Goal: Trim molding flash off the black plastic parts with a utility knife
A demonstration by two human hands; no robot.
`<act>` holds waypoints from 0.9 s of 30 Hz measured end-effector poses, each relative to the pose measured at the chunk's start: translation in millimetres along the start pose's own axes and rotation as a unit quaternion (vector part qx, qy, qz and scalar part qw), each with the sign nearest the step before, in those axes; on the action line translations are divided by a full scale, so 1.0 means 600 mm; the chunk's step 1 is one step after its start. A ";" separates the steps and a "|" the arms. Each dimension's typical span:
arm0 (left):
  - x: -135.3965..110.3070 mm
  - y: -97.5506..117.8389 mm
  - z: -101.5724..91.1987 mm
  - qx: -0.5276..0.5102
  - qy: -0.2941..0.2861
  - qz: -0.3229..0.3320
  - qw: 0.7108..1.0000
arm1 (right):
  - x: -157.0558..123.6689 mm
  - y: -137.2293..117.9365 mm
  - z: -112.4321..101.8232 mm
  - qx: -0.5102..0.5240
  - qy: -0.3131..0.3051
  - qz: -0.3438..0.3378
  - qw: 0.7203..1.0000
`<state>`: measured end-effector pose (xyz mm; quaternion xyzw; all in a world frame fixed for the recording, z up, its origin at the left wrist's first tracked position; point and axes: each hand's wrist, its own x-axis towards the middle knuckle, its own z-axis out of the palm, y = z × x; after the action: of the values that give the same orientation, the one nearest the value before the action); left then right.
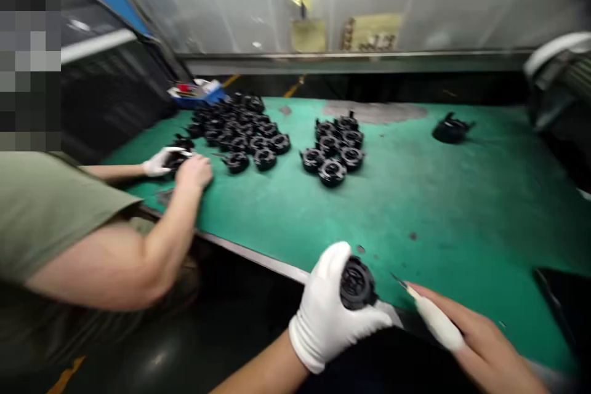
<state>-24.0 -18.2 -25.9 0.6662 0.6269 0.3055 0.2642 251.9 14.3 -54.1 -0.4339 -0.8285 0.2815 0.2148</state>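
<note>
Part (355, 283) is clasped in the gloved left hand (325, 298); the right hand (489, 332) grasps a white-handled tool (436, 320), tip clear of the part; work appears underway; whether the black pieces (351, 157) beyond the grip are finished cannot be told.

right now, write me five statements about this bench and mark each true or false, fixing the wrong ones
1. The left hand is gloved in white. True.
2. The right hand grips the round black part. False: the left hand holds it; the right has a white-handled tool.
3. The lone black part sits toward the right of the green table. True.
4. The co-worker wears gloves on both hands. False: beside the gloved hand is a bare hand.
5. The blue bin stands at the table's right end. False: it is toward the left, by the larger cluster.
</note>
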 end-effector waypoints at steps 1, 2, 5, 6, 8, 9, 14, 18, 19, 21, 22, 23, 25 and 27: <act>0.000 -0.003 0.013 -0.017 0.046 0.007 0.999 | -0.004 -0.009 -0.014 0.001 -0.052 0.030 0.998; 0.000 -0.006 0.021 -0.030 0.079 0.014 0.996 | 0.001 -0.017 -0.024 0.004 -0.076 0.041 0.996; 0.002 -0.013 0.025 -0.045 0.100 0.039 0.993 | 0.036 -0.040 -0.040 -0.006 -0.124 0.034 0.992; 0.004 -0.013 0.023 -0.045 0.096 0.041 0.994 | 0.047 -0.046 -0.043 -0.017 -0.139 0.027 0.990; 0.008 -0.013 0.018 -0.040 0.087 0.040 0.995 | 0.062 -0.057 -0.046 -0.045 -0.165 0.012 0.985; 0.010 -0.013 0.016 -0.038 0.082 0.040 0.995 | 0.066 -0.060 -0.046 -0.060 -0.173 0.005 0.983; 0.017 -0.014 0.014 -0.038 0.074 0.064 0.994 | 0.068 -0.066 -0.045 -0.123 -0.173 -0.019 0.977; 0.019 -0.015 0.017 -0.041 0.083 0.083 0.992 | 0.064 -0.068 -0.043 -0.153 -0.154 -0.033 0.976; 0.019 -0.016 0.018 -0.040 0.088 0.087 0.992 | 0.062 -0.068 -0.042 -0.148 -0.148 -0.037 0.977; 0.019 -0.017 0.019 -0.039 0.099 0.095 0.990 | 0.060 -0.068 -0.042 -0.140 -0.134 -0.043 0.980; 0.020 -0.017 0.020 -0.039 0.103 0.097 0.989 | 0.060 -0.069 -0.041 -0.141 -0.130 -0.046 0.980; 0.020 -0.017 0.020 -0.039 0.106 0.099 0.989 | 0.059 -0.069 -0.040 -0.146 -0.127 -0.048 0.980; 0.021 -0.017 0.021 -0.041 0.104 0.099 0.989 | 0.057 -0.071 -0.039 -0.163 -0.124 -0.047 0.978; 0.022 -0.017 0.021 -0.046 0.101 0.097 0.989 | 0.055 -0.074 -0.037 -0.176 -0.122 -0.040 0.976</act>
<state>-21.1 -4.2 -40.8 0.6768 0.5681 0.4241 0.1986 221.3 27.9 -4.7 -0.3936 -0.9018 0.1730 0.0434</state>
